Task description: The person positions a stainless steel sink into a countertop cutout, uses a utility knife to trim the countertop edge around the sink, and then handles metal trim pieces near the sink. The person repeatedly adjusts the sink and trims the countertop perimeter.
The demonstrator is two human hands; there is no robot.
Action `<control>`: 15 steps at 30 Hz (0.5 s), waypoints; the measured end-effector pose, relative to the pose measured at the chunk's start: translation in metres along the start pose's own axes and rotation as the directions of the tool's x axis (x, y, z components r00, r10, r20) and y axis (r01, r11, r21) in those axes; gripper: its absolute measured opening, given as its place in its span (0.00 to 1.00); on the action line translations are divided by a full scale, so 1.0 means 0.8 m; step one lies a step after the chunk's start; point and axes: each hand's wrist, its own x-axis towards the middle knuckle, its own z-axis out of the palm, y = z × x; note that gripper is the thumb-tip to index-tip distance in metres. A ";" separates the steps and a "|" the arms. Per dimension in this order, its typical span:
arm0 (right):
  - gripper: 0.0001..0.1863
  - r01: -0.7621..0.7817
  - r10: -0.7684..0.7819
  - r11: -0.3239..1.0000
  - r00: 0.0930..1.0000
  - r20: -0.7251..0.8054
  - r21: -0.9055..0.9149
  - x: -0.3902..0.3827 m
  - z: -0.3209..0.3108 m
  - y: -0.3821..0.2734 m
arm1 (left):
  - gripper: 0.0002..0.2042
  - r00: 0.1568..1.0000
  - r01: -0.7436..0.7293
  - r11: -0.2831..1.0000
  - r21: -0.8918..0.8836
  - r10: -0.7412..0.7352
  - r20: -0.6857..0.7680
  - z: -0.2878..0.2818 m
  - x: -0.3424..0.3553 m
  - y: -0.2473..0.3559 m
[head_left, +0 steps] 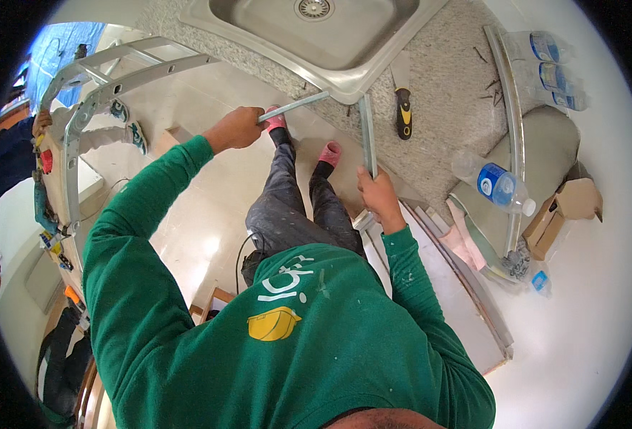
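My left hand [236, 129] is closed around one end of a narrow grey metal bar [298, 106], which slants up to the near corner of a stainless steel sink [273, 57]. In front of me, my right hand [380, 196] grips the lower end of another grey metal bar [367, 132], its upper end beside the same corner. I cannot tell whether the two bars join behind or under the corner. The sink lies on a speckled grey countertop [441, 93]. A tool with a black and yellow handle [403, 114] rests on the counter, right of the sink.
At left stands an aluminium ladder [80, 121], with another person's hand [42, 122] on it. Plastic bottles [502, 187], a metal rail [512, 129] and an open cardboard box [562, 211] are at right. Long boards [452, 286] lean below the counter. My feet are on light tiles [187, 243].
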 end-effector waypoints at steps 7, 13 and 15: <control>0.23 0.114 -0.116 0.992 0.993 -0.032 -0.056 0.011 0.009 0.018 | 0.19 0.987 0.144 0.988 0.062 -0.139 -0.086 0.008 -0.007 0.022; 0.23 0.148 -0.151 0.987 0.988 -0.039 -0.061 0.016 0.011 0.027 | 0.16 0.980 0.132 0.990 0.051 -0.123 -0.155 0.009 -0.015 0.027; 0.24 0.139 -0.141 0.989 0.989 -0.042 -0.046 0.008 0.012 0.016 | 0.15 0.979 0.136 0.989 0.065 -0.124 -0.162 0.009 -0.015 0.027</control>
